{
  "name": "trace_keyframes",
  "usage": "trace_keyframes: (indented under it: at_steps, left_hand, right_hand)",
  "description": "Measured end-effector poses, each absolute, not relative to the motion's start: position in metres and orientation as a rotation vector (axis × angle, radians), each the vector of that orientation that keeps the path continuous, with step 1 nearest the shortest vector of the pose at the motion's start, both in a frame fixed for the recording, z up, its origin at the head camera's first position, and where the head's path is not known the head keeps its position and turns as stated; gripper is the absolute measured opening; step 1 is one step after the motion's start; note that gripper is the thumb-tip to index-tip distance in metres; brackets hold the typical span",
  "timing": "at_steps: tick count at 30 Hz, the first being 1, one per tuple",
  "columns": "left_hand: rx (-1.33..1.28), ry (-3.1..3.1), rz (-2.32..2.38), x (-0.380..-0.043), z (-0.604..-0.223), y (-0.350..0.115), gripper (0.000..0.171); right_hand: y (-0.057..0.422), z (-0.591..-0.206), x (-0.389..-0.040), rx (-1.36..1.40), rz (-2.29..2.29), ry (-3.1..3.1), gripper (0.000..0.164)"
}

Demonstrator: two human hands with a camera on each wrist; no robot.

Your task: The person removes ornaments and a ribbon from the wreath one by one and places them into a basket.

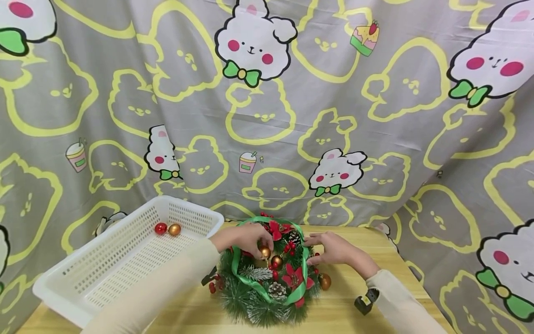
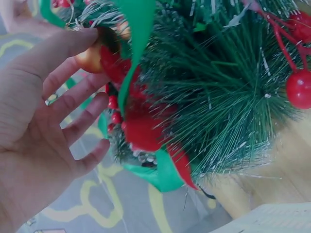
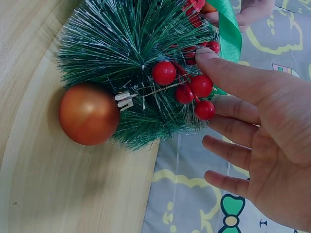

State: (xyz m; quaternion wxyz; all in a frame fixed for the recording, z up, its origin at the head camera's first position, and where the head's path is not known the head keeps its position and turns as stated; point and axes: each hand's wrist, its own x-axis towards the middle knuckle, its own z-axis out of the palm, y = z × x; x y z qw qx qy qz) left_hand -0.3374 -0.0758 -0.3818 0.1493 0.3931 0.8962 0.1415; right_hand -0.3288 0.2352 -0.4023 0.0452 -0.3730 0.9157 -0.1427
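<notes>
A green Christmas wreath (image 1: 269, 313) lies on the table, dressed with pine cones, red flowers, red berries (image 3: 164, 73) and a green ribbon (image 1: 298, 294). Over its middle, my left hand (image 1: 252, 237) pinches a gold ball ornament (image 1: 264, 252) between thumb and fingers. Another gold ball (image 1: 276, 261) sits just beside that one. My right hand (image 1: 331, 249) touches the wreath's right side by the ribbon, its fingers spread and only lightly bent. In the right wrist view the thumb reaches the berries. An orange-gold ball (image 3: 90, 115) hangs off the wreath's edge on a thin cord.
To the left stands a white perforated basket (image 1: 79, 253) holding a red ball (image 1: 160, 228) and a gold ball (image 1: 174, 229). The wooden table (image 1: 375, 297) ends at a grey patterned curtain (image 1: 267, 185) behind it.
</notes>
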Motion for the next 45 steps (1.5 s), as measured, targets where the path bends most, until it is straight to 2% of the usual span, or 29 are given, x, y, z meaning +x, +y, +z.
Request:
trace_keyframes:
  at_steps: [12,23,34,45]
  left_hand:
    - [1.197,2.582,0.522,-0.335,-0.361,-0.078,0.024]
    - [1.278,2.673,0.54,-0.33,-0.374,-0.064,0.025]
    - [1.356,2.718,0.644,-0.333,-0.367,-0.069,0.023]
    - [1.18,2.781,0.769,-0.335,-0.349,-0.1,0.029]
  right_hand:
    - [0.235,-0.397,-0.33,-1.142,-0.421,2.805,0.053]
    - [0.234,-0.4,-0.331,-1.158,-0.407,2.803,0.055]
    - [0.234,-0.4,-0.329,-1.146,-0.42,2.796,0.054]
    - [0.235,-0.401,-0.328,-1.168,-0.408,2.797,0.054]
